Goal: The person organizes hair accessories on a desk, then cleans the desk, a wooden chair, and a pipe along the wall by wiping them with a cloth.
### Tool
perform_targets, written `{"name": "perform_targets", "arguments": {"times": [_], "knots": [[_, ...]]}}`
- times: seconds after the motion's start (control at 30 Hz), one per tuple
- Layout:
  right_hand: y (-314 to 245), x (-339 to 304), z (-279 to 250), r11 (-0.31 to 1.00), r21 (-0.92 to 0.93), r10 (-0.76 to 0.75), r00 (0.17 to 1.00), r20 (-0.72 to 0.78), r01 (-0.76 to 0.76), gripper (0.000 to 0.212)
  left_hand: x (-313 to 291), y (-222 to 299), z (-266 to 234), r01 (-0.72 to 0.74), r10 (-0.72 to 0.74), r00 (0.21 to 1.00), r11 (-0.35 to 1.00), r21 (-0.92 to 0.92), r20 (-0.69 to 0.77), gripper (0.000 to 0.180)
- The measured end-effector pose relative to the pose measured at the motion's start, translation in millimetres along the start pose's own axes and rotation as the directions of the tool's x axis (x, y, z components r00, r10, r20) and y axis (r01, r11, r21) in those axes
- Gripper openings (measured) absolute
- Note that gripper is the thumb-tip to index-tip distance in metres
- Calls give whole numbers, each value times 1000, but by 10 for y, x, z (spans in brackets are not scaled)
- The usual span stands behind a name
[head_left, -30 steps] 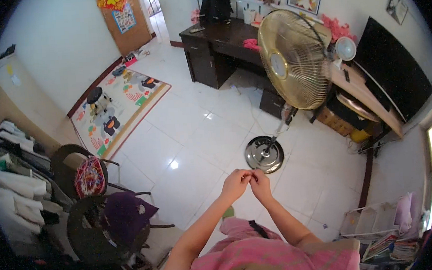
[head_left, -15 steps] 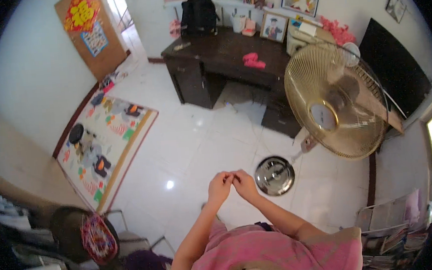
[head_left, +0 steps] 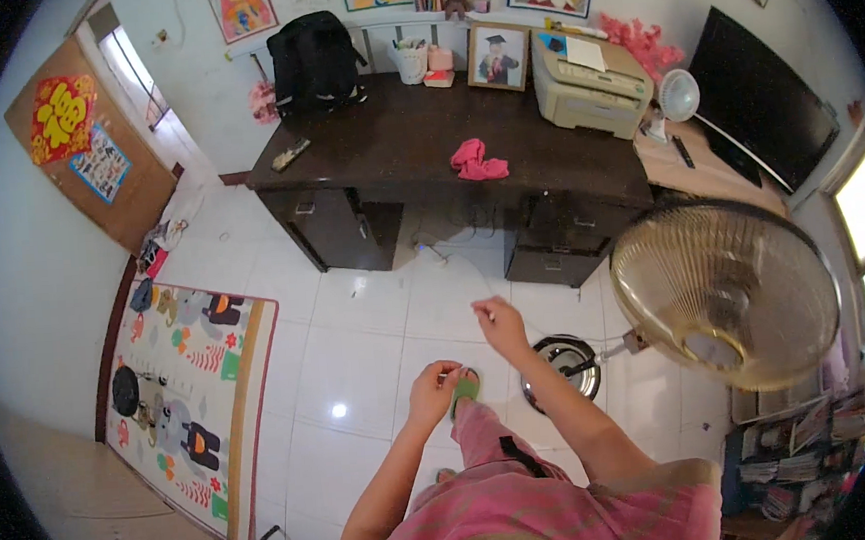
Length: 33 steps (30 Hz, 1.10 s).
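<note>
On our far left a patterned mat (head_left: 189, 443) lies on the tiles, a dark round stool (head_left: 126, 392) standing on it. To its right begins the dark desk (head_left: 397, 122), with a black backpack (head_left: 316, 62) upright at its back edge; what the bag holds we cannot see. Below, the desk's left cabinet (head_left: 319, 228) hides its contents as well.

Our left hand (head_left: 431, 395) is low over the floor, fingers curled, thumb and fingertips close together; we cannot tell whether anything thin is between them. On the desk beyond, a white cup (head_left: 411, 61) holds pens, and a pink container (head_left: 440, 61) is just beside it. The green slipper (head_left: 467, 388), a foot in it, is the nearest thing to our left hand, just right of its fingertips.

A pink cloth (head_left: 480, 161) lies crumpled near the desk's front edge. Our right hand (head_left: 504, 327) is raised apart from the left, fingers bent in a narrow curl; whether they pinch something we cannot tell. Nearest it is the chrome fan base (head_left: 567, 355) on the floor, partly behind our forearm. The desk's right drawers (head_left: 556, 246) look closed. At far right, a rack (head_left: 792, 456) holds stacked magazines.
</note>
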State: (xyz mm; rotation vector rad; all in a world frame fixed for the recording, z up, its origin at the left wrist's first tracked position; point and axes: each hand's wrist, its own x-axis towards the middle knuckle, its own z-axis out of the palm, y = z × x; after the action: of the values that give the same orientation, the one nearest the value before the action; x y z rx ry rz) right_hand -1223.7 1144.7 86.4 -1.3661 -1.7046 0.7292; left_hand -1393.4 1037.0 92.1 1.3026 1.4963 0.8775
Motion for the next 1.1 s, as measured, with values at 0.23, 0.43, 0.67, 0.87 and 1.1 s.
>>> {"name": "perform_targets", "arguments": {"times": [0.23, 0.43, 0.67, 0.87, 1.1], "knots": [[920, 2358, 280, 928, -371, -90, 983, -159, 25, 27, 1033, -183, -180, 147, -145, 988, 988, -56, 44, 21], [1179, 3303, 407, 638, -737, 198, 972, -126, -225, 23, 1642, -205, -315, 172, -171, 982, 985, -20, 76, 23], [604, 2356, 328, 996, 92, 10, 949, -316, 20, 7, 2248, -160, -303, 252, -225, 962, 949, -189, 154, 30], [-413, 568, 16, 963, 243, 194, 925, -328, -116, 20, 2469, 138, 107, 694, 102, 626, 378, -613, 773, 42], [-796, -1441, -250, 642, 711, 764, 320, -560, -288, 23, 1300, 340, 1053, 941, -123, 230, 280, -188, 966, 53]]}}
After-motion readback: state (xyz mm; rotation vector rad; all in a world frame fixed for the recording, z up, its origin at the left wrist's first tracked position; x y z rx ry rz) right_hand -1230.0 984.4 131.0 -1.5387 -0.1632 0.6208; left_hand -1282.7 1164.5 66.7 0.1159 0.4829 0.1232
